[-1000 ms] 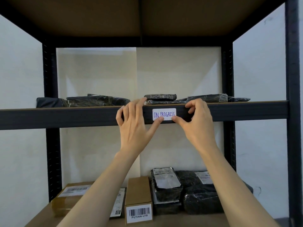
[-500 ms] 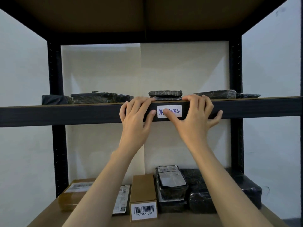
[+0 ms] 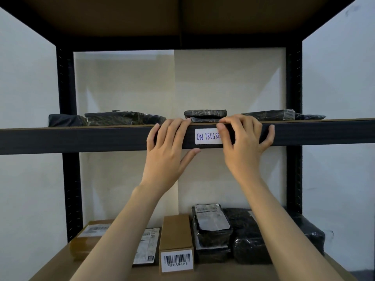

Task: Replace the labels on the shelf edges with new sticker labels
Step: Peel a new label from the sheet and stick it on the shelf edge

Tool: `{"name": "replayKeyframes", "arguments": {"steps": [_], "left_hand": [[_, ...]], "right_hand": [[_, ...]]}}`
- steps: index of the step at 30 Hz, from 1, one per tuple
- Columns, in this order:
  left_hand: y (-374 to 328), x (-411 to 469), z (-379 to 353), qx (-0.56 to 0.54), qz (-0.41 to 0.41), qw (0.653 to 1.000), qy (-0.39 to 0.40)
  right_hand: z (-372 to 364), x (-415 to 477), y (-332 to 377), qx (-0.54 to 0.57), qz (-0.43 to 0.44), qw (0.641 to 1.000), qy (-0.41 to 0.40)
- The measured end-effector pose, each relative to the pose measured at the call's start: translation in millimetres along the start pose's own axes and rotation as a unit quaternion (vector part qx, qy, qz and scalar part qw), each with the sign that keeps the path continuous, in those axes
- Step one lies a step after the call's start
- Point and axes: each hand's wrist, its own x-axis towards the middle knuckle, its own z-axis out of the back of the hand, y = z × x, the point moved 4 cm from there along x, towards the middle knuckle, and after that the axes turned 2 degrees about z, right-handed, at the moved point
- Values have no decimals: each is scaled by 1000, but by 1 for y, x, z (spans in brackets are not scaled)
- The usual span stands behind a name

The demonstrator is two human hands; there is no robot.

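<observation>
While the left hand [image 3: 168, 153] lay spread flat against the dark metal shelf edge [image 3: 81, 138], the white rectangular sticker label [image 3: 207, 136], blue-lettered "ON PROGRE", sat mid-edge, its right end pressed beneath the open-fingered right hand [image 3: 243, 147].

White handwritten label [image 3: 207, 136] flat on the dark shelf edge [image 3: 81, 139], centred

Black wrapped parcels [image 3: 123, 118] line the upper shelf [image 3: 81, 139]; a barcoded box [image 3: 176, 232], perhaps cardboard, stands near the lower shelf's [image 3: 215, 271] front edge.
</observation>
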Motion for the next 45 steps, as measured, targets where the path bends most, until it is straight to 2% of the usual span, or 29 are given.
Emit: {"name": "replayKeyframes", "arguments": {"steps": [7, 11, 15, 24, 33, 40, 45], "left_hand": [[-3, -2, -10, 100, -10, 993, -54], [-3, -2, -12, 109, -15, 992, -62], [-2, -4, -12, 93, -19, 995, -36], [-10, -39, -5, 27, -7, 998, 62], [-47, -101, 3, -70, 50, 981, 175], [-82, -209, 14, -153, 126, 936, 291], [-109, -294, 29, -121, 229, 880, 398]], "right_hand": [[5, 0, -14, 32, 22, 999, 10], [7, -1, -19, 70, 42, 996, 48], [5, -1, -13, 61, 29, 996, 52], [16, -29, -13, 35, 11, 995, 94], [42, -135, -21, 52, -38, 975, 213], [79, -226, -51, 78, -72, 935, 338], [102, -305, -75, 79, -123, 875, 462]]}}
